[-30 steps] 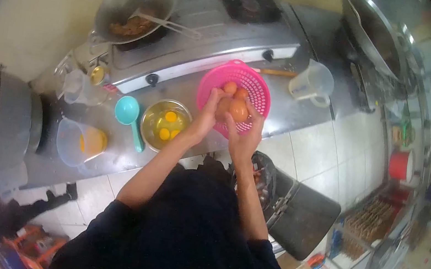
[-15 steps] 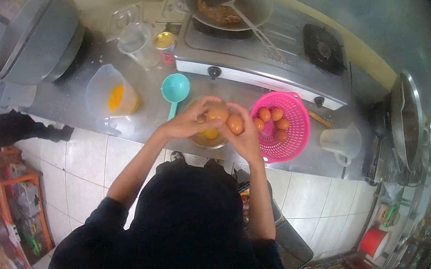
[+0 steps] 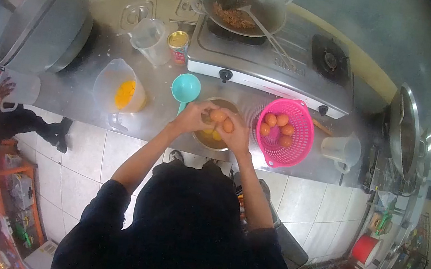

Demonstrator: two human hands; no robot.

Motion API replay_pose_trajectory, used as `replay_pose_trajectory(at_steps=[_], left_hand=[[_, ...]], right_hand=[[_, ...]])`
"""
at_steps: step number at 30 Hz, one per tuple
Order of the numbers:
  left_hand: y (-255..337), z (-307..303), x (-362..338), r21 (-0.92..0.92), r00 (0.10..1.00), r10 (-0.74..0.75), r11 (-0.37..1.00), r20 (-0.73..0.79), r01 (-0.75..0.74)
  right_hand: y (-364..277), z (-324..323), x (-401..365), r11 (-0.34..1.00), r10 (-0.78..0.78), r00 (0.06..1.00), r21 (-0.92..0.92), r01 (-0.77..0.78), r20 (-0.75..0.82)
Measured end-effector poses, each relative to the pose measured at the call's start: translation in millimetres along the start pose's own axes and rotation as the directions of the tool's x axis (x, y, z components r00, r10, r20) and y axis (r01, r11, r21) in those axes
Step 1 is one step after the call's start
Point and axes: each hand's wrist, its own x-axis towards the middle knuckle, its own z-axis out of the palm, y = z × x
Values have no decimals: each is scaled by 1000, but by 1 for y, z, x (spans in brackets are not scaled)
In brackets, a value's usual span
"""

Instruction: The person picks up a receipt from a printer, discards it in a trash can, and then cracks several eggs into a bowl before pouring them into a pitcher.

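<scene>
Both hands meet over a round metal bowl (image 3: 226, 104) with yellow yolks (image 3: 212, 134) in it. My left hand (image 3: 193, 117) is closed round one brown egg (image 3: 218, 116). Against that egg, my right hand (image 3: 236, 133) holds another brown egg (image 3: 228, 126). Just right of the hands, a pink basket (image 3: 305, 131) carries several brown eggs (image 3: 283, 120). A turquoise ladle (image 3: 186, 88) lies behind my left hand. Farther left is a clear jug (image 3: 107, 82) with orange-yellow yolk in its bottom.
A wok (image 3: 278, 11) with browned food and a spatula sits on the gas stove (image 3: 205, 55). Nearby are a can (image 3: 178, 45), an empty-looking jug (image 3: 149, 38), a white jug (image 3: 340, 149) and a large pot (image 3: 48, 20). Another person's hand (image 3: 4, 89) shows far left.
The view has shifted, so the counter's objects appear farther right. My hands remain together over the bowl with the eggs. At the far left, another person's arm and hand have come into view.
</scene>
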Motion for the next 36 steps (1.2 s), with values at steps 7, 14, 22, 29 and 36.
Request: replay_pose_trajectory(at_steps=[7, 14, 22, 29, 36], left_hand=[[-11, 9, 0, -8, 999, 35, 999, -16, -35], [0, 1, 5, 13, 994, 112, 994, 5, -112], [24, -30, 11, 147, 997, 76, 987, -23, -72], [118, 29, 8, 25, 967, 210, 976, 142, -215], [128, 119, 75, 311, 891, 106, 913, 441, -263]], right_hand=[[12, 6, -6, 995, -32, 998, -98, 26, -61], [16, 5, -11, 986, -82, 989, -154, 64, -119], [-3, -12, -9, 997, 42, 969, -60, -58, -245], [-72, -37, -45, 948, 317, 776, 210, -239, -546], [-95, -82, -253, 559, 751, 277, 354, -750, -599]])
